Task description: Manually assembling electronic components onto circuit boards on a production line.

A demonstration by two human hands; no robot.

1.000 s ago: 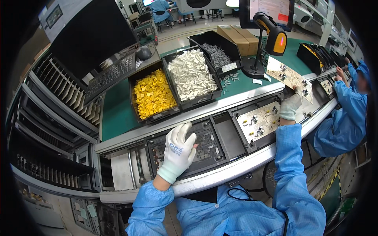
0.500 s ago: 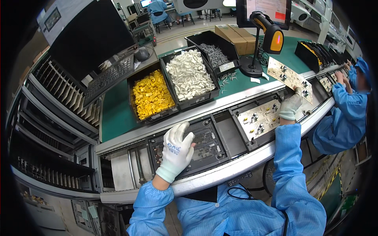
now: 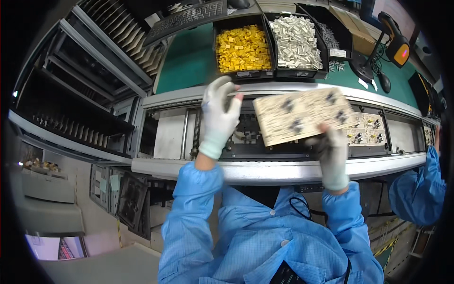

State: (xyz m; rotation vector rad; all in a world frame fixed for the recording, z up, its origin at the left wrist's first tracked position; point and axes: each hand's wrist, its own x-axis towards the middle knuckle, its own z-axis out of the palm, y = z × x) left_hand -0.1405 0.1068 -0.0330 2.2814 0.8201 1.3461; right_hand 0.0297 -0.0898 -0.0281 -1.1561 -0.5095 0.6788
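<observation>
Board (image 3: 305, 116), pale with dark parts standing on it, mid-frame, lifted and slightly tilted. Right hand (image 3: 332, 158), gloved, right of centre: thumb pressed on the board's near edge, other fingers seemingly tucked beneath; motion blur leaves the exact grip uncertain. Left hand (image 3: 220, 113), gloved, left of centre: fingers loosely curled, thumb well apart from them, nothing seen in its grasp; near the board's left end, apart from it. Black tray (image 3: 274, 152) lies behind the metal rail (image 3: 260, 171), partly covered by the board. Second board (image 3: 366, 131) sits flat, right of centre. Upper middle: yellow pieces (image 3: 243, 48) and white pieces (image 3: 297, 42) in neighbouring bins. Keyboard (image 3: 189, 20), upper left; scanner (image 3: 398, 45), upper right. Co-worker's blue sleeve (image 3: 414, 191), right edge.
</observation>
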